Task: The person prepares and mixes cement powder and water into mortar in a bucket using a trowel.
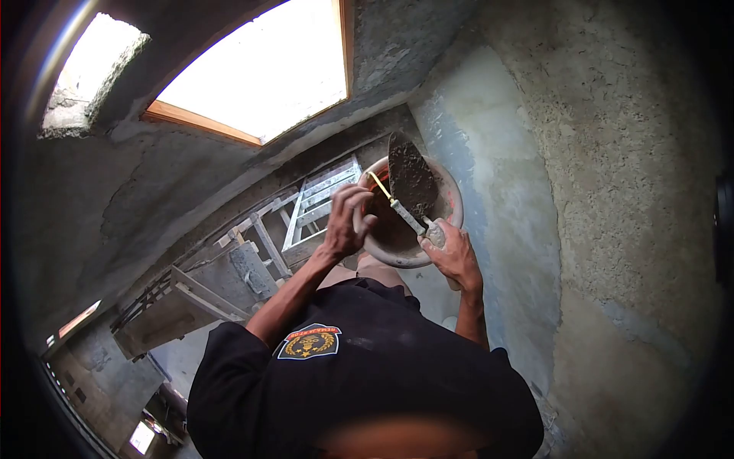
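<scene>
A round bucket with a thick pale rim holds dark, wet-looking mortar in front of my body. My right hand is closed around the mortar-caked handle of a trowel. Its pointed blade, coated in dark mortar, tilts up over the far side of the bucket. Beside the trowel handle lies a thin tool with a yellow strip and a crusted grey shaft, its lower end close to my right fingers. At the bucket's left rim, my left hand has its fingers curled over the edge.
A metal ladder lies beyond my left hand, near wooden boards and a trestle. A bare plastered wall rises close on the right. Upper left is a bright wood-framed window opening.
</scene>
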`<action>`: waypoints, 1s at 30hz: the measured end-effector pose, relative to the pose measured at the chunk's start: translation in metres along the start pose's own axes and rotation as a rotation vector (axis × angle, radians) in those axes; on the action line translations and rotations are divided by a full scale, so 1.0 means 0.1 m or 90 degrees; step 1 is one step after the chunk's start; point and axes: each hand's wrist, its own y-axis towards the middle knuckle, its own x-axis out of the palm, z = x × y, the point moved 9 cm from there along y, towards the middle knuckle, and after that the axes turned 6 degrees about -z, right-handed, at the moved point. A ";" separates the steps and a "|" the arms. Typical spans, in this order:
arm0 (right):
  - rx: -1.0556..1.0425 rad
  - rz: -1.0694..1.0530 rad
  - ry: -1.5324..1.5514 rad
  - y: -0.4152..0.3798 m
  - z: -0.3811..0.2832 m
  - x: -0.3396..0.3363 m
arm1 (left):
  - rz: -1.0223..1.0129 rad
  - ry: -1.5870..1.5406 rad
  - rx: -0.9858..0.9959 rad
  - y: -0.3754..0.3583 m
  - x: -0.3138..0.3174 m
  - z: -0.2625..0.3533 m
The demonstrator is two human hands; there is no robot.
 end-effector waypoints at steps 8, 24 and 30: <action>0.023 -0.048 0.062 -0.05 -0.03 0.02 | 0.062 -0.044 0.066 0.05 0.05 0.28; 0.192 -0.355 0.374 -0.14 0.46 0.56 | -0.147 -0.143 0.116 -0.08 0.34 0.28; 0.288 -0.444 0.231 0.10 0.98 0.71 | -0.282 -0.106 0.168 -0.25 0.61 0.28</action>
